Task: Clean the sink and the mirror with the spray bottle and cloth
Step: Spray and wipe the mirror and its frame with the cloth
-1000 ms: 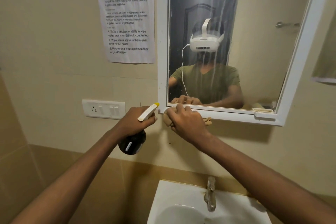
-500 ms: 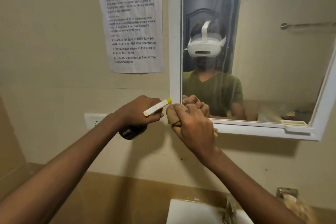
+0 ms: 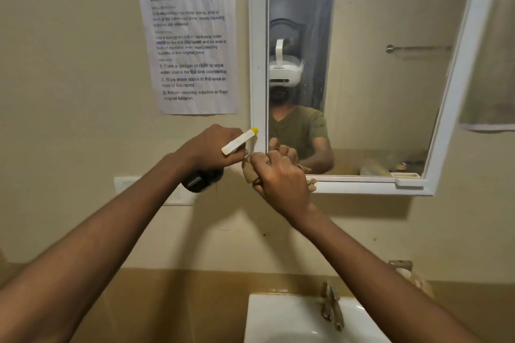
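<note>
Your right hand [image 3: 280, 175] bunches the cloth [image 3: 249, 172] at the mirror [image 3: 370, 86] corner; press flat, sweep upward. Left hand [image 3: 207, 147] grips the spray bottle [image 3: 202, 179].

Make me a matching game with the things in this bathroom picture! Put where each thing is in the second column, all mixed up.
Things:
1. spray bottle
2. cloth
3. paper notice
4. sink

Places:
A. taped to the wall left of the mirror
B. bunched in the right hand at the mirror's lower left corner
C. at the bottom, under the tap
D. held in the left hand

Pairs: 1-D, 2-B, 3-A, 4-C
</note>
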